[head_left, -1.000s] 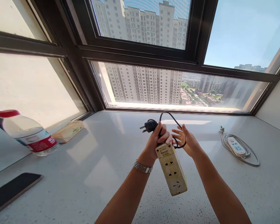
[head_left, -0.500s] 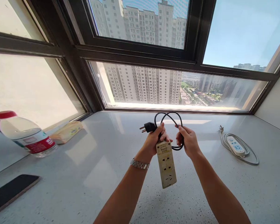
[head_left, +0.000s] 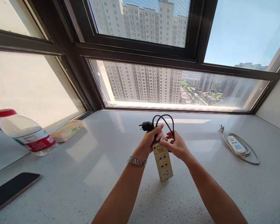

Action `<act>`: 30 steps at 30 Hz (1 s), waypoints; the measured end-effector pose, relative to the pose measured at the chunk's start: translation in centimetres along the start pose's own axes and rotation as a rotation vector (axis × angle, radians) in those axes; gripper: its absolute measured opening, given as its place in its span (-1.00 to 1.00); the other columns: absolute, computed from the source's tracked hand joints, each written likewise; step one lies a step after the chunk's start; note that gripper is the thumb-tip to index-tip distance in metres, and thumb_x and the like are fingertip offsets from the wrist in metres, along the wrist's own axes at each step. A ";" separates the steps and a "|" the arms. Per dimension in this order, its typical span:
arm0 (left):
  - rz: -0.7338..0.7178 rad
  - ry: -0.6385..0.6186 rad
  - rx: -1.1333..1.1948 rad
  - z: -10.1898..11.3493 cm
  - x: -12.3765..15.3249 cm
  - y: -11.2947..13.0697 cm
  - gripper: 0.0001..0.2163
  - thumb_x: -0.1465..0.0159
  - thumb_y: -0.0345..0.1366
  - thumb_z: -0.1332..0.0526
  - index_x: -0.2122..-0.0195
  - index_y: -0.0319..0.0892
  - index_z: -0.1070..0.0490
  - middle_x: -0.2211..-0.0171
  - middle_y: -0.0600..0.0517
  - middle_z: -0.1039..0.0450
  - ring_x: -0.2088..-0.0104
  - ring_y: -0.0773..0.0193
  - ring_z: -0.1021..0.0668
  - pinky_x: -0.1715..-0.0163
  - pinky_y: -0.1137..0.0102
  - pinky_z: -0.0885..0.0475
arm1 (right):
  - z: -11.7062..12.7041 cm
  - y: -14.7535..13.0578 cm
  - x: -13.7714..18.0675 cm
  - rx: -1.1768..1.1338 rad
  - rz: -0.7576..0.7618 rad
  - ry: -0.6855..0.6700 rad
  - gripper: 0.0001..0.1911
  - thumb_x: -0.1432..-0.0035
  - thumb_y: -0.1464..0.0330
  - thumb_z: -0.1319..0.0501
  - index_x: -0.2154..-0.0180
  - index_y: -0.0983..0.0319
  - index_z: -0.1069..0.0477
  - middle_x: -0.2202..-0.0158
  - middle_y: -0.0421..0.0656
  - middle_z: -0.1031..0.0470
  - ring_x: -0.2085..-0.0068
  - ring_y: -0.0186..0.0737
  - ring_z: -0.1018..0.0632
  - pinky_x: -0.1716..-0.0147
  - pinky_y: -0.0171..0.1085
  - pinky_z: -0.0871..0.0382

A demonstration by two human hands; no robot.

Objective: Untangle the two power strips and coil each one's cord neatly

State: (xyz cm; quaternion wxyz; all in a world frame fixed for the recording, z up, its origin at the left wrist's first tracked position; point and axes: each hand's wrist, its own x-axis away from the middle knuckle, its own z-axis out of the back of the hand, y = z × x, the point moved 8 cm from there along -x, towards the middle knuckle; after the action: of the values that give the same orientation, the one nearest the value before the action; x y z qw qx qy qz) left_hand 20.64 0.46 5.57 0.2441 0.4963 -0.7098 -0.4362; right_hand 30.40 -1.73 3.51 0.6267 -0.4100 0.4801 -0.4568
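Observation:
My left hand, with a metal watch band at the wrist, is closed round the black cord at the top end of a worn beige power strip. The strip hangs down from that hand with its sockets facing me. The cord's black plug sticks out to the left above my left thumb, prongs pointing left. My right hand is close beside the left, its fingers curled on the looped cord and its thumb by the strip's top corner. Part of the loop is hidden behind my right fingers.
On the right of the speckled white counter lies a white power strip with its grey cord coiled round it. A red-capped bottle, a tissue pack and a phone are at left. Windows stand behind.
My right hand has moved left, up against my left hand, bringing the cord loop in with it. The loop is narrower, and the beige strip has shifted slightly left and up.

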 end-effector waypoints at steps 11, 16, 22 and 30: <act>0.007 -0.007 -0.103 0.2 -0.2 -0.2 -0.51 0.00 -0.09 -0.37 0.80 -0.18 -0.10 0.80 0.14 -0.12 0.68 0.44 -0.32 0.55 0.48 -0.34 | -2.1 0.6 0.1 -0.253 -0.177 -0.368 -0.41 0.28 0.12 -0.46 0.26 0.25 -0.30 0.45 -0.23 -0.42 0.47 -0.35 -0.40 0.55 -0.38 -0.21; -0.031 0.228 -0.078 2.4 -0.9 -0.6 -0.57 0.09 -0.13 -0.42 0.75 -0.18 -0.15 0.75 0.16 -0.17 0.63 0.42 -0.36 0.58 0.48 -0.29 | -2.3 1.8 -0.3 -0.249 -0.211 -0.258 -0.45 0.29 0.17 -0.45 0.27 0.26 -0.32 0.50 -0.23 -0.42 0.51 -0.36 -0.38 0.57 -0.37 -0.19; 0.060 0.405 -0.098 5.9 -2.2 -3.8 -0.62 0.14 -0.12 -0.44 0.66 -0.23 -0.26 0.68 0.14 -0.28 0.66 0.47 -0.32 0.60 0.49 -0.24 | -1.8 5.7 -1.2 -0.253 -0.281 -0.138 -0.57 0.24 0.12 -0.39 0.56 0.23 -0.22 0.66 -0.35 -0.17 0.62 -0.46 -0.20 0.64 -0.39 -0.06; 0.228 0.444 -0.151 9.0 -3.0 -7.8 -0.64 0.07 -0.05 -0.39 0.49 -0.27 -0.41 0.58 0.04 -0.41 0.61 0.38 -0.41 0.59 0.47 -0.29 | -0.6 10.9 -1.9 -0.199 -0.377 -0.034 -0.58 0.21 0.10 -0.36 0.59 0.24 -0.23 0.68 -0.34 -0.15 0.65 -0.46 -0.18 0.66 -0.37 -0.03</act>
State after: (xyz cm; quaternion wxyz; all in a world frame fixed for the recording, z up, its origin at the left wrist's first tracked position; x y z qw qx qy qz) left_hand 18.64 5.58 -5.40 0.4778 0.4771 -0.6556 -0.3380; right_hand 31.54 2.79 -6.54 0.4947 -0.5601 0.4267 -0.5094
